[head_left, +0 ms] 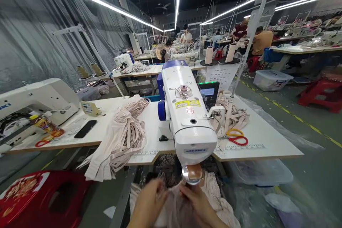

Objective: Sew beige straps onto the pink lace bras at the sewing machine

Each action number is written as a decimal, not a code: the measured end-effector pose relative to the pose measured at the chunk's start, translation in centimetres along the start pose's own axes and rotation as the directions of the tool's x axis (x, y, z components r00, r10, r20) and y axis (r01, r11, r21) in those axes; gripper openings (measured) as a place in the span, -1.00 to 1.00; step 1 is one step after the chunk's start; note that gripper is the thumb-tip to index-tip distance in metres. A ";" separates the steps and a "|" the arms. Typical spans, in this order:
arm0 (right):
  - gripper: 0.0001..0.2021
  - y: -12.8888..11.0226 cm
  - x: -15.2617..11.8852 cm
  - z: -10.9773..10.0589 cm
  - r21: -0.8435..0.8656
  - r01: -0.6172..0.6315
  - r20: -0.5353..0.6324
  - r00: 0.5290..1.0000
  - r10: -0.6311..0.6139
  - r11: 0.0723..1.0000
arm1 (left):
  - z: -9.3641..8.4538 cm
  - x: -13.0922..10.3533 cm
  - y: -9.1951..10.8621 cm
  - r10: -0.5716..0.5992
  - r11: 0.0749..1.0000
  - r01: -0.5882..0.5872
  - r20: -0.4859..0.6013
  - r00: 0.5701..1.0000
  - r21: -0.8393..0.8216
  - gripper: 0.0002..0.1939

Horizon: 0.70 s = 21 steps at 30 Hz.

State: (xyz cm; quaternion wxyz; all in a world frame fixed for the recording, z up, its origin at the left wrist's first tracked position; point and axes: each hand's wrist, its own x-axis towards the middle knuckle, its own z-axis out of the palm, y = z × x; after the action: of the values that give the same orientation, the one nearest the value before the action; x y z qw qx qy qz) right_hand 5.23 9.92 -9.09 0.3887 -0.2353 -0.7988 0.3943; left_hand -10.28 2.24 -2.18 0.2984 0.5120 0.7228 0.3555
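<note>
The right hand (197, 199) pinches beige fabric (177, 205) close under the sewing machine (191, 114); the left hand's (150, 199) blurred grip I cannot tell. Between the 2 hands, uneven pulling could pucker the fabric.

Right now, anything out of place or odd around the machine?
Mildly: the left-hand fabric pile droops over the table's front edge, so it might slide off. A white scrap lies on the floor. No obvious damage visible.
</note>
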 end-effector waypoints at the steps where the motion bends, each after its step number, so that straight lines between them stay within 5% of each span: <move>1: -0.44 -0.2 -0.3 -0.2 -0.015 -0.048 -0.042 0.998 0.048 0.999 | 0.6 0.0 0.0 -0.012 1.000 0.010 -0.108 0.994 -0.023 -0.69; 2: -0.48 -0.4 -0.5 -0.5 -0.004 -0.109 -0.060 0.992 0.109 0.994 | 1.3 0.0 0.1 -0.039 0.997 0.028 -0.158 0.987 -0.074 -0.69; 5: -0.68 -0.7 -1.4 -1.0 0.027 -0.236 0.019 0.972 0.235 0.971 | 4.0 0.1 -0.1 -0.134 0.967 0.131 -0.003 0.991 -0.218 -0.61; 9: -0.83 -0.4 -2.6 -2.1 -0.010 -0.212 0.113 0.971 0.212 0.977 | 6.3 0.1 -0.5 -0.219 0.909 0.209 0.013 0.976 -0.361 -0.53; 15: -0.75 -0.9 -2.3 -4.5 -0.099 -0.184 0.022 0.982 0.187 0.978 | 5.4 -1.4 1.3 -0.189 0.907 0.183 0.023 0.982 -0.379 -0.58; 21: -0.73 -1.1 -1.1 -4.3 -0.174 -0.162 -0.046 0.987 0.156 0.971 | 5.2 -1.8 2.4 -0.197 0.908 0.213 0.079 0.977 -0.361 -0.58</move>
State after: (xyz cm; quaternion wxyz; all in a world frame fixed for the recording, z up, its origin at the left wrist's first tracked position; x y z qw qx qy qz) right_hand 9.25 10.43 -7.04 0.3460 -0.3383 -0.8030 0.3478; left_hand -4.36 2.13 -3.08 0.4393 0.3755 0.6869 0.4407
